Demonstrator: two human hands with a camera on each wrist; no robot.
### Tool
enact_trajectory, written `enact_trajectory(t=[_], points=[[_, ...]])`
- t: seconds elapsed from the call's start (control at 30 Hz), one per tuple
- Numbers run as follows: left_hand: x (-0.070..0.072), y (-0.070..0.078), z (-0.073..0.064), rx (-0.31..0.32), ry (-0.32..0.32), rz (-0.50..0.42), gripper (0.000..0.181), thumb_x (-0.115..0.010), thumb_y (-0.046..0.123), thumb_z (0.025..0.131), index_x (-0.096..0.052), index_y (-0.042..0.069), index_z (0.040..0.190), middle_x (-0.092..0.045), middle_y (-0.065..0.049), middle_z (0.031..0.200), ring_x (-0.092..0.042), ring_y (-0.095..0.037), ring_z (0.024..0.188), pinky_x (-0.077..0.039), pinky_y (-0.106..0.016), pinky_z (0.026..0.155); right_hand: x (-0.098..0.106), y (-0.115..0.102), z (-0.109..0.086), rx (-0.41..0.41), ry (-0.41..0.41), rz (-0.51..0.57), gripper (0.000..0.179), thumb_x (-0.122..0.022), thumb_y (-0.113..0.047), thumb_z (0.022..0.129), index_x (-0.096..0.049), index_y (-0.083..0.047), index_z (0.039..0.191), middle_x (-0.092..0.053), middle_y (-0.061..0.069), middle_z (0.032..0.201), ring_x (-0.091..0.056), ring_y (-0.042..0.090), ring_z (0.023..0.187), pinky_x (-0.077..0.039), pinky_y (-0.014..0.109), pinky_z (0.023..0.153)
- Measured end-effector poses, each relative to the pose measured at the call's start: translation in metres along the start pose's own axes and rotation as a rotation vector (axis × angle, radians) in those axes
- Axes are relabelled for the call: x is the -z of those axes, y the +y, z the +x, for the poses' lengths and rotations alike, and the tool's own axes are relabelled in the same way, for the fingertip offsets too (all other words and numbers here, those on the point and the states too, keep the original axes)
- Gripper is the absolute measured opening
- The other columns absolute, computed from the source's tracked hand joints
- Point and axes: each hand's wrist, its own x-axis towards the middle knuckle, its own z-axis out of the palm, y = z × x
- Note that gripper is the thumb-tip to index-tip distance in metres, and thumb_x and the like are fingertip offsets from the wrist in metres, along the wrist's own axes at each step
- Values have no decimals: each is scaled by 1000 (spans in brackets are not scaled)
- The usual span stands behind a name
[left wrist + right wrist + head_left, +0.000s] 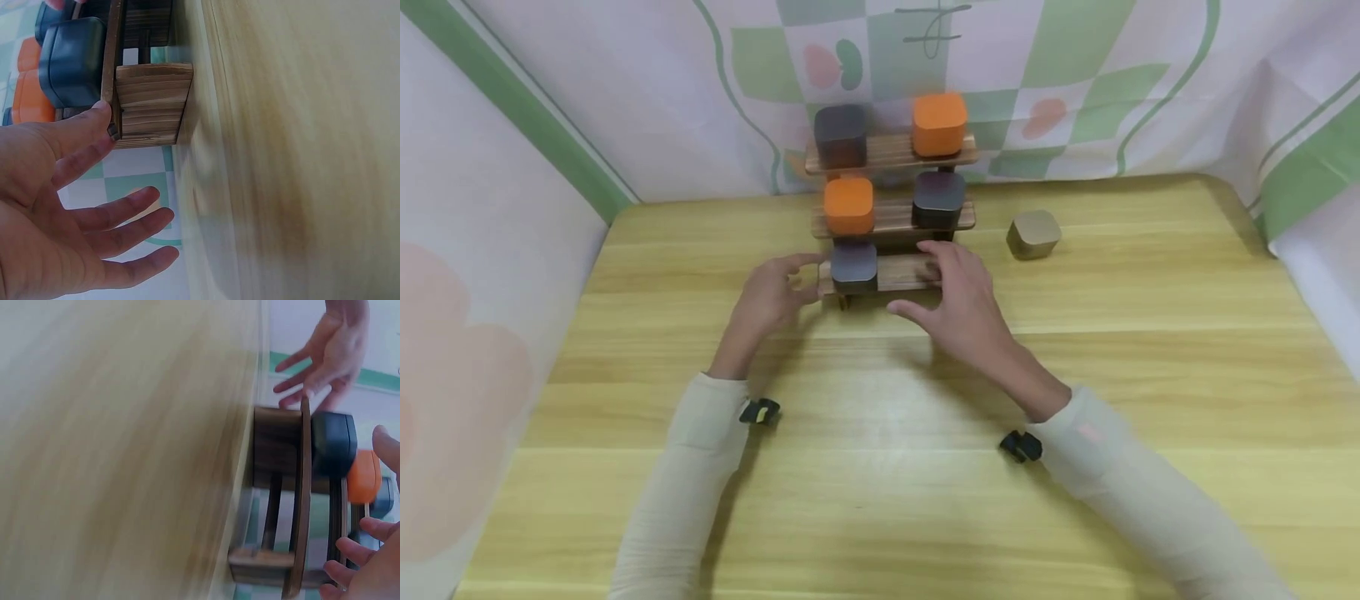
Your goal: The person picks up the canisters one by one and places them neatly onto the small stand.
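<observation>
A three-tier wooden display stand (pixel 904 273) holds rounded square boxes, dark and orange. My left hand (pixel 767 296) pinches the left end of its lowest board between thumb and forefinger; the other fingers spread free in the left wrist view. A dark box (pixel 854 267) sits on that board beside this hand. Over the board's right end hovers my right hand (pixel 962 304), fingers spread and thumb apart, holding nothing. Above are an orange box (pixel 849 206) and a dark box (pixel 938 200) on the middle tier, a dark box (pixel 840 136) and an orange box (pixel 939 124) on top.
A brownish-gold box (pixel 1033 234) stands on the wooden table (pixel 880 500), right of the stand. Behind the stand hangs a checked green and white curtain (pixel 910 50). Small black devices are strapped at both sleeve cuffs.
</observation>
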Motion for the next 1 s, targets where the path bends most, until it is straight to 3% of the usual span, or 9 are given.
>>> enact_trajectory(t=[0.73, 1.0], points=[[-2, 4, 2, 7, 4, 19, 50, -70, 18, 96, -56, 16, 144, -51, -15, 146, -52, -38, 127, -46, -53, 101, 45, 46, -18, -46, 35, -6, 74, -77, -33, 90, -42, -1, 147, -42, 21, 148, -32, 41, 138, -19, 60, 113], [-2, 4, 1, -6, 2, -1, 50, -70, 16, 96, -55, 14, 144, -49, -16, 147, -52, -41, 127, -46, -54, 101, 50, 52, -23, -45, 38, -2, 73, -77, -30, 89, -43, 1, 146, -44, 23, 145, -34, 43, 136, -21, 62, 112]])
